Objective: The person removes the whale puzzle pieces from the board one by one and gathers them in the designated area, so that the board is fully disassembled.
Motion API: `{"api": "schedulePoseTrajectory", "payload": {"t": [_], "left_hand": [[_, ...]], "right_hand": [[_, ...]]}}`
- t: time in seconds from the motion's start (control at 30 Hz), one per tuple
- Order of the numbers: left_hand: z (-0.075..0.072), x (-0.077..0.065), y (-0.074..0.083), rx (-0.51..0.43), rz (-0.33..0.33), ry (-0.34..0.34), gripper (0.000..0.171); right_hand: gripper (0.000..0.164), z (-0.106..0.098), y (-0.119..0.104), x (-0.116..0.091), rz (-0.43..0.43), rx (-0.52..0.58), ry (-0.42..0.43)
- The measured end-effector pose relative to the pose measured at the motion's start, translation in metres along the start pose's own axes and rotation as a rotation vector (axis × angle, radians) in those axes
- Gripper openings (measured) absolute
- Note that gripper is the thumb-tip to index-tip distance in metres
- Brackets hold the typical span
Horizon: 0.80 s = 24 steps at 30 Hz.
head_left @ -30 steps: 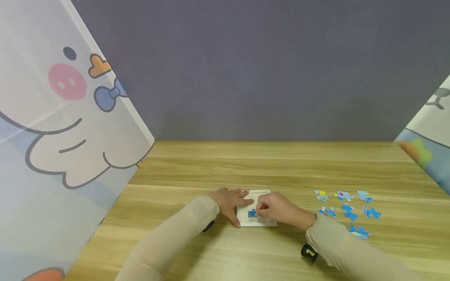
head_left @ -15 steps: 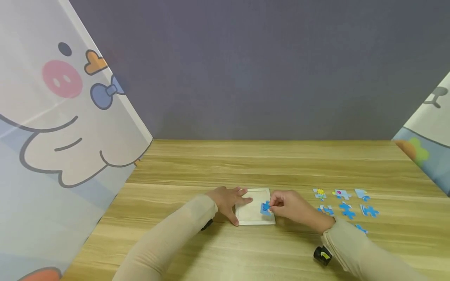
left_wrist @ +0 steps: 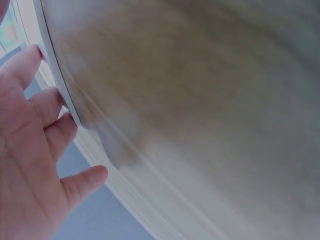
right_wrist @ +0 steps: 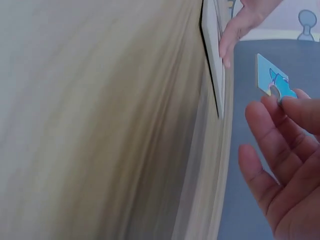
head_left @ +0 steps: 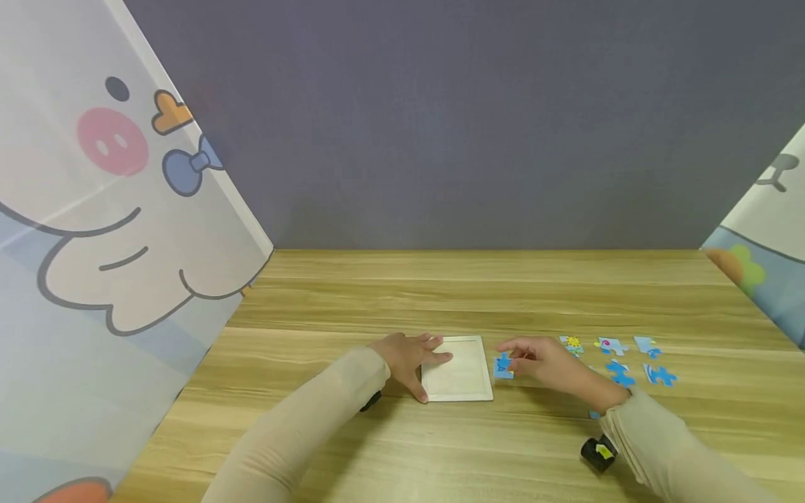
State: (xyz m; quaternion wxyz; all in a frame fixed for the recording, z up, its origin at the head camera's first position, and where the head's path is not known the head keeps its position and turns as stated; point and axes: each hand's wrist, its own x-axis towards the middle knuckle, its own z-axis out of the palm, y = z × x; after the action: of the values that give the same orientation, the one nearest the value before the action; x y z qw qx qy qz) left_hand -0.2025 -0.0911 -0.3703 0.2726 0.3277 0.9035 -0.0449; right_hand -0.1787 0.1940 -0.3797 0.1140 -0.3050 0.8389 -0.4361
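Observation:
My left hand rests with spread fingers on the left side of a square, pale wooden puzzle tray. In the left wrist view, the fingers of that hand lie along the tray's edge. Just past the tray's right side, my right hand pinches a blue jigsaw puzzle piece between thumb and fingers. Seen in the right wrist view, this puzzle piece is tilted up, with part of a darker blue drawing on it. Its right end is hidden by the fingertips.
Several loose puzzle pieces lie to the right on the wooden table, among them one with a sun, one with a pink swirl and a blue one. My right forearm covers some. A grey wall stands behind.
My right hand has carried the puzzle piece from over the lower part of the tray to the right, beyond its edge. The left hand has stayed on the tray.

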Motion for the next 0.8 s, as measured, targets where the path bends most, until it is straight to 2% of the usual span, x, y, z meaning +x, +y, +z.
{"api": "schedulePoseTrajectory", "payload": {"t": [0.1,0.23,0.5,0.63,0.8], "left_hand": [[-0.001,-0.001,0.001,-0.003,-0.008,-0.002,0.089],[-0.001,-0.001,0.001,0.002,-0.010,-0.010,0.089],[-0.002,-0.001,0.002,0.006,-0.011,-0.010,0.089],[-0.002,-0.001,0.004,0.006,-0.004,-0.012,0.088],[-0.003,-0.001,0.004,0.014,-0.002,-0.012,0.088]], "right_hand": [[0.027,-0.004,0.005,-0.006,-0.013,0.021,0.002],[0.027,-0.011,0.011,-0.017,0.016,0.033,0.003],[0.025,-0.030,0.030,-0.040,-0.053,-0.058,0.020],[0.024,-0.045,0.041,-0.052,-0.112,-0.079,-0.026],[0.022,-0.066,0.050,-0.067,-0.134,-0.054,-0.110]]}}
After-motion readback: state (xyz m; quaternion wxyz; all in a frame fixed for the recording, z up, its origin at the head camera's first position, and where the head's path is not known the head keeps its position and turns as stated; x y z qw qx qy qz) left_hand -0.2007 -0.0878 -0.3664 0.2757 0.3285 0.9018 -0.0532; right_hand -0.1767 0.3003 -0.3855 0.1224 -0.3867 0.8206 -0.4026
